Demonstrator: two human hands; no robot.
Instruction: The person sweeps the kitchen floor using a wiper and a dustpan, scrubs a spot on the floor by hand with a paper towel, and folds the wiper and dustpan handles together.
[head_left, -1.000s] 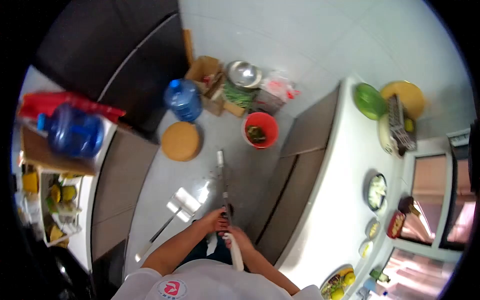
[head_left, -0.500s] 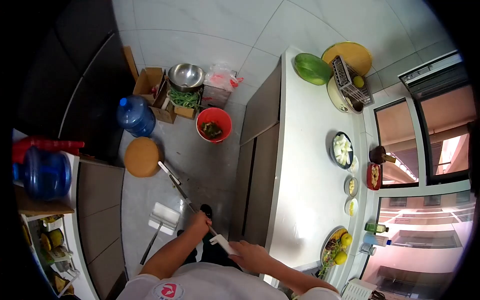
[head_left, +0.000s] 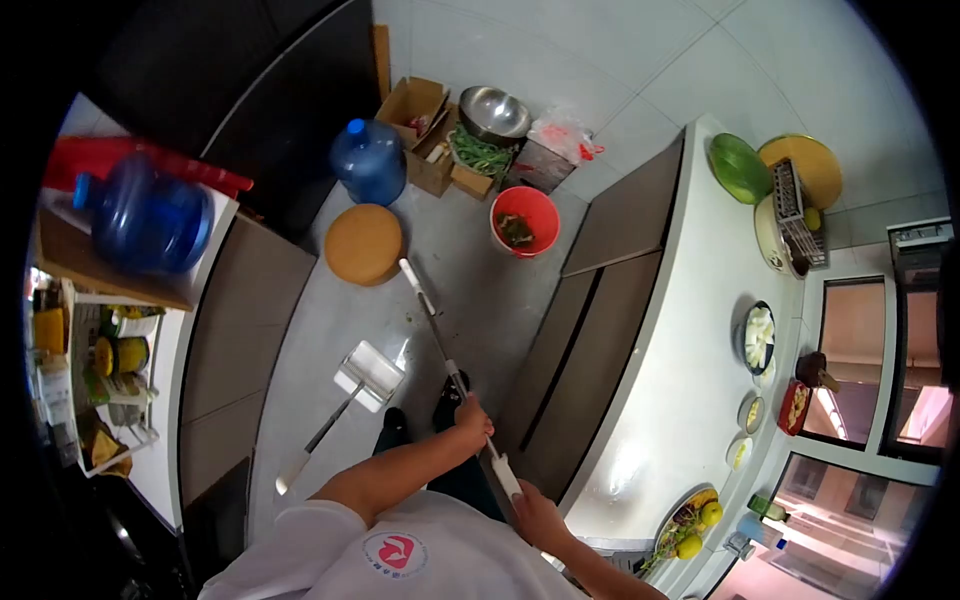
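Both of my hands are on the pole of a long-handled broom [head_left: 440, 335], which slants from my body down to the grey floor. My left hand [head_left: 474, 420] is wrapped round the middle of the pole. Closer to my body, my right hand [head_left: 535, 512] closes on the white upper grip. The broom's narrow white head [head_left: 411, 276] is down by the floor, just right of a round tan stool [head_left: 363, 245]. To the left of the pole lies a white long-handled dustpan [head_left: 371, 376], apart from both hands. Small dark specks are on the floor near the broom.
At the back stand a blue water jug [head_left: 368, 163], cardboard boxes [head_left: 430, 165], a steel bowl [head_left: 495, 115] and a red bucket [head_left: 548, 220] holding scraps. A white counter [head_left: 660, 400] with food dishes runs along the right. Shelving [head_left: 120, 390] and another jug [head_left: 150, 225] are left.
My view has turned, so the room's contents sit further right and higher in the picture. Both hands keep hold of the broom, its head still beside the stool.
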